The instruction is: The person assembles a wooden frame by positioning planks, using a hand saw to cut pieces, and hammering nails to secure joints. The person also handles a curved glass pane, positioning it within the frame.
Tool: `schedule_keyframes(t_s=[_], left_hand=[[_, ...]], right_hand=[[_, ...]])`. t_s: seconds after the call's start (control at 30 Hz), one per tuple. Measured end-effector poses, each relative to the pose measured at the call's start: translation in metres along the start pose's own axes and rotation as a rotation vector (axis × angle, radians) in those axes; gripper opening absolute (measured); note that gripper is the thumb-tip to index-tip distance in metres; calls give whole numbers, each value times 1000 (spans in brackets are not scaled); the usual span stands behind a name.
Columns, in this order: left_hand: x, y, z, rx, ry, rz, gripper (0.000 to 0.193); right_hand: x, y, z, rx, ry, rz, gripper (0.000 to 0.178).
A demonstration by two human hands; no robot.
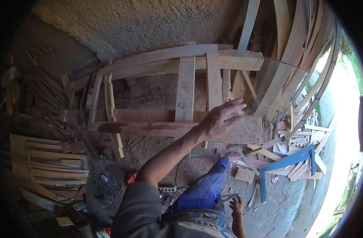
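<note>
Head view, left hand (221, 119) outstretched over wooden frame (177, 99), fingers spread

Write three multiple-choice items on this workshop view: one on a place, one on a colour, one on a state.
1. Where is the left hand?
A. Over the wooden frame
B. On the stacked boards
C. On the knee

2. What colour is the angled bar among the offcuts at right?
A. Red
B. Blue
C. Green

3. How is the left hand?
A. Clenched around a hammer
B. Open, fingers spread
C. Out of sight

Answers: 1 A, it reaches out above the frame's rail; 2 B, it shows blue against pale wood; 3 B, the fingers are extended with nothing gripped.
</note>
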State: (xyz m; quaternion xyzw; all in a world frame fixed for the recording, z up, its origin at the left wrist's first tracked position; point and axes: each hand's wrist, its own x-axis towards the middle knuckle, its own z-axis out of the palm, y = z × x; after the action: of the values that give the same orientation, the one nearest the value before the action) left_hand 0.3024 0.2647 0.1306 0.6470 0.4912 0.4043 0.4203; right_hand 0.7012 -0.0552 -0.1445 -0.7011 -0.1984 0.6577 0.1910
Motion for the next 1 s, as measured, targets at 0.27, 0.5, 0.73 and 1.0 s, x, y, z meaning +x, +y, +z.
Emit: schedule_keyframes(t_s=[0.27,0.5,0.73,1.0], left_hand=[[-272,-54,-136,196,888,-369,40],[-414,-79,-192,158,1136,-527,42],[-460,-114,-309,389,1149,-690,40],[-448,-194,-460,447,1030,-685,40]], right_hand=[[-37,-115,78,-217,-96,-342,52],[-56,-207,182,-414,-256,-630,45],[-35,-285,264,-454,-211,-1006,37],[-14,-302,306,-647,263,-1086,33]])
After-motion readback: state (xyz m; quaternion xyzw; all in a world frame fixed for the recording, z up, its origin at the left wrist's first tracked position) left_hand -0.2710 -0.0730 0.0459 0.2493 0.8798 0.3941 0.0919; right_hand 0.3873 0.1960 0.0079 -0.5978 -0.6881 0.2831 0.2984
